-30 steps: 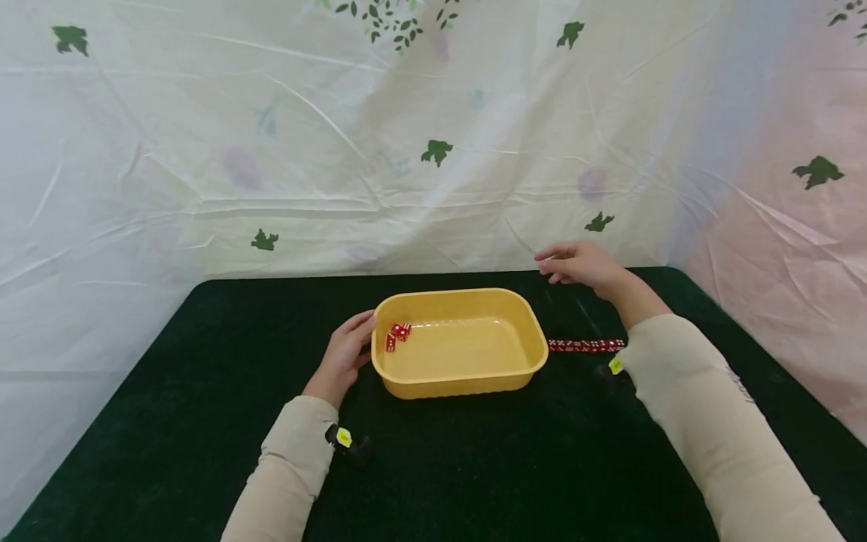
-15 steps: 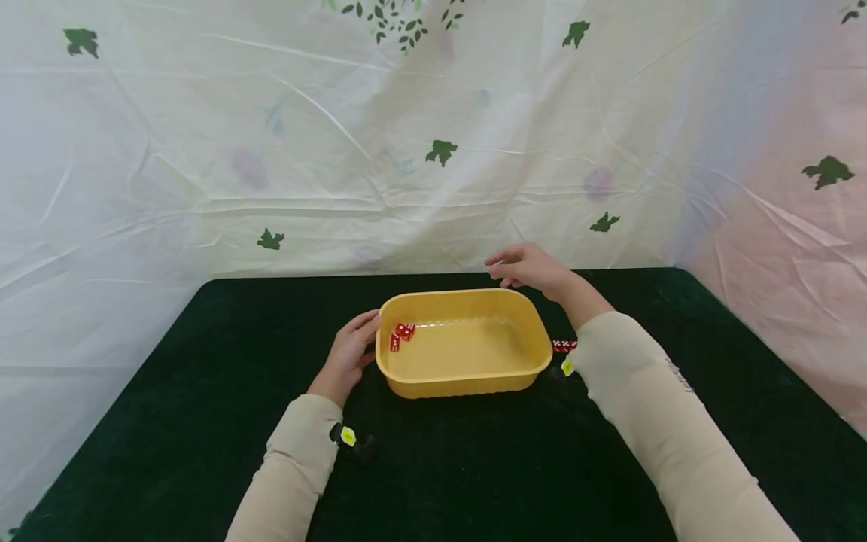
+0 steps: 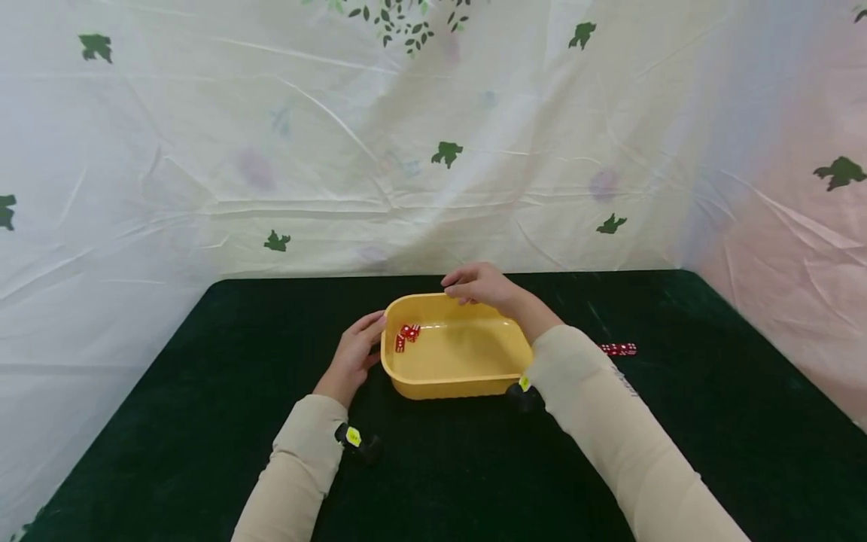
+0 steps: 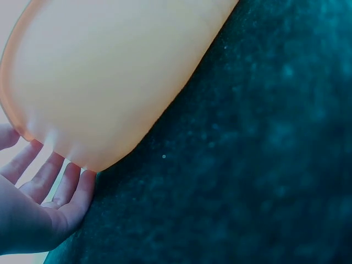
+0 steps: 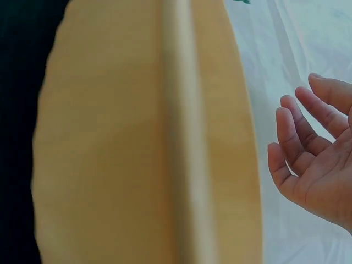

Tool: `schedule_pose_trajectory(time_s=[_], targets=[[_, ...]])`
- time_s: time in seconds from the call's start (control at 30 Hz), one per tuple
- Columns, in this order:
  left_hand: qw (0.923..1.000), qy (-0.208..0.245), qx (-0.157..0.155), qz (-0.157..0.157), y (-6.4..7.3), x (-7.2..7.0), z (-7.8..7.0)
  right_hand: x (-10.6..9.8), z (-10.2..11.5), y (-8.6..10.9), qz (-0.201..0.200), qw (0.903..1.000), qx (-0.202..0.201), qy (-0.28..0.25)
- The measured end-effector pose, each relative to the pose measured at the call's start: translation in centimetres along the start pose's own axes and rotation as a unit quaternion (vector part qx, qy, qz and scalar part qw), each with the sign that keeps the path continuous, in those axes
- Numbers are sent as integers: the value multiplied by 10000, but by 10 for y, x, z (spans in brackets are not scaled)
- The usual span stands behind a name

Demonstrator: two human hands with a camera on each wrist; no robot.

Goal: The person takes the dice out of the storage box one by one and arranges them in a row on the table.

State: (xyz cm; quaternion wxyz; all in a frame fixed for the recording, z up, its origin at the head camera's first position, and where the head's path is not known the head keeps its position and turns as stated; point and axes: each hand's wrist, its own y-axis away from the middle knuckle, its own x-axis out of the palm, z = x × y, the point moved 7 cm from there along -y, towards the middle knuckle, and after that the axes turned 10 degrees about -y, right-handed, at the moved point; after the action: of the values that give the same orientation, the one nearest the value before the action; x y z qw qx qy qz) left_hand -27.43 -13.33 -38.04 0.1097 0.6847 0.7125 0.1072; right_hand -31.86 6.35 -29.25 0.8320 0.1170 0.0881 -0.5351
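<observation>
In the head view a yellow plastic tub [image 3: 447, 388] stands on the dark green cloth. A few red dice [image 3: 409, 333] with white dots lie in its left end. My left hand [image 3: 354, 354] is at the tub's left end, and in the left wrist view its spread fingertips [image 4: 86, 179] rest against the outer wall. Over the tub's far rim hovers my right hand [image 3: 484, 287]. The right wrist view shows that hand's fingers [image 5: 286, 132] loosely bent, with nothing between them and the thumb. More red dice [image 3: 619, 349] form a row right of the tub, partly hidden by the right sleeve.
The green cloth [image 3: 433, 467] covers the table up to its rounded far corners. Behind it hangs a pale curtain [image 3: 339, 150] with green leaf shapes, and a pinkish side curtain [image 3: 792, 248] closes the right side. A black wrist camera [image 3: 524, 395] sits by the right cuff.
My right hand has moved left and slightly down, from beyond the tub's right end to over its far rim. The left hand has stayed at the tub's left end.
</observation>
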Motion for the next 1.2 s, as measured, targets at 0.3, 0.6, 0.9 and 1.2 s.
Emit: schedule_pose_trajectory(time_s=[0.3,0.6,0.9,1.2], targets=[[10000,30,22,28,0,-1,0,31,-6,-7,157,9992,182,-308],[9999,40,47,93,0,0,-1,58,-16,-12,370,9991,211,-35],[9999,39,58,97,1,0,0,79,-28,-15,742,9969,249,20],[9998,115,95,96,2,1,-1,89,-32,-15,869,9952,438,74]])
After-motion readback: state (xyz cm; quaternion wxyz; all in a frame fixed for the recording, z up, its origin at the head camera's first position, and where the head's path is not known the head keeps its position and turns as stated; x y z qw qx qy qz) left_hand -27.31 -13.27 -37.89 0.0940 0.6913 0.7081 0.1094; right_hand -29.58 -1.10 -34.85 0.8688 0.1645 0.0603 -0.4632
